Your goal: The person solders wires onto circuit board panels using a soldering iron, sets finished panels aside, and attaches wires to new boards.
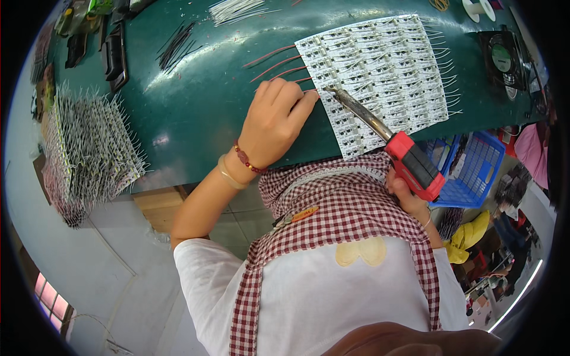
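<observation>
A white panel of small circuit boards [380,77] lies on the green bench, with several red wires [278,55] along its left edge and thin white wires along its right edge. My left hand [274,115] is closed in a pinch at the panel's left edge, gripping a red wire whose end meets a board. In my right hand [407,196] is a red and black soldering iron [415,166]. Its dark tip touches or hovers just over the panel beside my left fingertips; I cannot tell which. The iron's body hides part of the right fingers.
Bundles of black wires [177,47] and white wires [236,10] lie at the back of the green bench [202,124]. A stack of wired boards [95,142] stands at the left edge. At the right are a black fan-like device [503,59] and a blue basket [475,172] below bench level.
</observation>
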Demonstrator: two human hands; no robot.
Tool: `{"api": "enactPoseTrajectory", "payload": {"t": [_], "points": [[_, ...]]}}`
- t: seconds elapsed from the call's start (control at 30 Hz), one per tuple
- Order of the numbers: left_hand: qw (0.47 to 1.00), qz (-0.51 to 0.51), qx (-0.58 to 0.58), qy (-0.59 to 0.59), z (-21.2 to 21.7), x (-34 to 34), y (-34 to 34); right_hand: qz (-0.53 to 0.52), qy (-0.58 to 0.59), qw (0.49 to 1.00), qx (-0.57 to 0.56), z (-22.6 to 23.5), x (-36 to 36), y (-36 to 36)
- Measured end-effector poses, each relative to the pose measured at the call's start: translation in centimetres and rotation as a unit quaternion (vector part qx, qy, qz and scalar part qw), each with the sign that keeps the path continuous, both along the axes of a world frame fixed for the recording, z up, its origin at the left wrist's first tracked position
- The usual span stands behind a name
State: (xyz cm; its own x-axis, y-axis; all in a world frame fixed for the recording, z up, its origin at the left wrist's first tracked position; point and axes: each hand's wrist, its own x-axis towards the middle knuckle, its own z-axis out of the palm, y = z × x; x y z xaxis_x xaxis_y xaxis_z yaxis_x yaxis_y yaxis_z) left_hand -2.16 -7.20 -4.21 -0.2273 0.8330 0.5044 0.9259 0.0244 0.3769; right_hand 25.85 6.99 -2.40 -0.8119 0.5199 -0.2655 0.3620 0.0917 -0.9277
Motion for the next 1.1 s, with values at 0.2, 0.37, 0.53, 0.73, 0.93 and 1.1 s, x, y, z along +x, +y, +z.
{"api": "enactPoseTrajectory", "payload": {"t": [0.2, 0.37, 0.53, 0.73, 0.93, 1.1], "points": [[0.999, 0.036, -0.012, -0.004, -0.2, 1.1, -0.2, -0.013, -0.019, 0.999, -0.028, 0.5, 0.1, -0.1], [0.999, 0.030, -0.012, -0.004, -0.2, 1.3, -0.1, 0.005, -0.014, 1.000, -0.019, 0.1, 0.2, 0.1], [0.999, 0.034, -0.020, -0.006, -0.3, 1.4, -0.2, 0.056, -0.008, 0.997, 0.059, -0.3, 0.4, 0.1], [0.999, 0.032, -0.021, -0.011, -0.3, 1.4, -0.1, 0.039, -0.008, 0.999, 0.015, 0.0, 0.6, 0.1], [0.999, 0.036, -0.031, 0.005, -0.3, 1.5, -0.1, 0.031, -0.015, 0.999, -0.008, 0.3, 0.3, 0.1], [0.999, 0.037, -0.018, 0.020, 0.3, 2.1, -0.3, 0.018, -0.011, 1.000, 0.005, 0.0, 1.3, -0.2]]}}
